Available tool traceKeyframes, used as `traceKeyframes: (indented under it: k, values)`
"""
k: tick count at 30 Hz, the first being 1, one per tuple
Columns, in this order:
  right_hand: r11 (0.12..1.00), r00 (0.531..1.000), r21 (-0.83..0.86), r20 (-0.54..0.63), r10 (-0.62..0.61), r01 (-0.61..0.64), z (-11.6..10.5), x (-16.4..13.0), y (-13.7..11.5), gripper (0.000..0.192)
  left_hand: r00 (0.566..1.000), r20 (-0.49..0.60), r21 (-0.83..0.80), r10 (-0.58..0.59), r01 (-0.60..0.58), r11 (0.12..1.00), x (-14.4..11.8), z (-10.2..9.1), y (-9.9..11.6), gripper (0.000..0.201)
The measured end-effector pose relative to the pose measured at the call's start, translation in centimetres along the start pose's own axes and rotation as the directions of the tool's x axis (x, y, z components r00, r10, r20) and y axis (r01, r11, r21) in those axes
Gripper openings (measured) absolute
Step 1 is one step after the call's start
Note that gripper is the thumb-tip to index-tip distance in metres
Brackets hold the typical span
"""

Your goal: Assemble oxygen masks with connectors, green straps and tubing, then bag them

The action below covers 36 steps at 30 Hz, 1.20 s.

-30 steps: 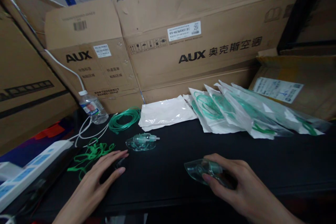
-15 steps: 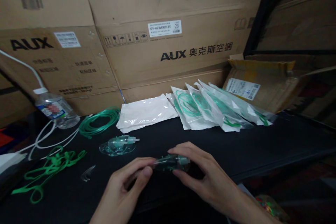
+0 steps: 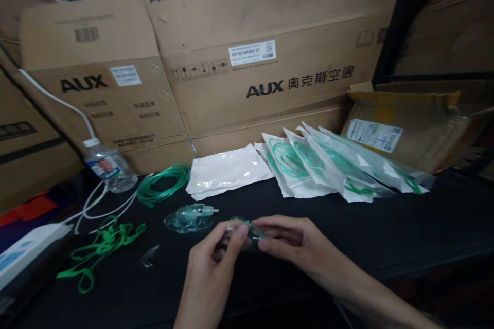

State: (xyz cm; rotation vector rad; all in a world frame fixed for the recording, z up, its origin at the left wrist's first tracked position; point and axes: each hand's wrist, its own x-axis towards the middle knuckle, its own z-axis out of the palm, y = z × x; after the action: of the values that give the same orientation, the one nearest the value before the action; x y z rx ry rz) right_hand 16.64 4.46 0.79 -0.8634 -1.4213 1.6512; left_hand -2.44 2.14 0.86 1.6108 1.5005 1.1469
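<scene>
A clear, green-tinted oxygen mask point(image 3: 252, 235) is held between my two hands above the black table, its shape partly covered by fingers. My left hand point(image 3: 216, 254) grips its left side, thumb on top. The fingers and thumb of my right hand point(image 3: 295, 239) pinch its right side. Just beyond my left hand, a second oxygen mask point(image 3: 189, 218) with a pale connector lies on the table. Several green elastic straps point(image 3: 101, 247) lie in a loose tangle at the left. Between them and my left hand are small clear curved pieces point(image 3: 150, 256).
Behind the masks lie a coil of green tubing point(image 3: 164, 186), white packets point(image 3: 229, 172) and several clear-fronted pouches point(image 3: 293, 164) holding green tubing. A plastic bottle point(image 3: 116, 169) and a white power strip point(image 3: 34, 247) with cables stand left. Large cardboard boxes point(image 3: 216, 108) wall the back.
The oxygen mask has been turned in my hands; its connector, which faced right, no longer shows clearly. The camera's view has swung left, so the scene sits farther right.
</scene>
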Motion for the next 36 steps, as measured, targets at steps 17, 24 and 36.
traceKeyframes:
  k: [17,24,36]
  values:
    - [0.986,0.980,0.005,0.111,0.163,-0.165,1.5,10.0,-1.9,0.019,0.874,0.098,0.700,0.476,-0.401,0.591,3.8,-12.5,-6.2,0.038]
    - [0.979,0.969,-0.065,0.143,0.202,-0.194,2.3,11.0,-2.3,0.007,0.900,0.094,0.637,0.426,-0.383,0.669,4.3,-12.0,-6.2,0.037]
    - [0.911,0.978,-0.412,0.200,0.063,0.026,2.7,12.3,-2.1,0.022,0.912,0.090,0.622,0.399,-0.365,0.693,4.4,-12.1,-5.8,0.038]
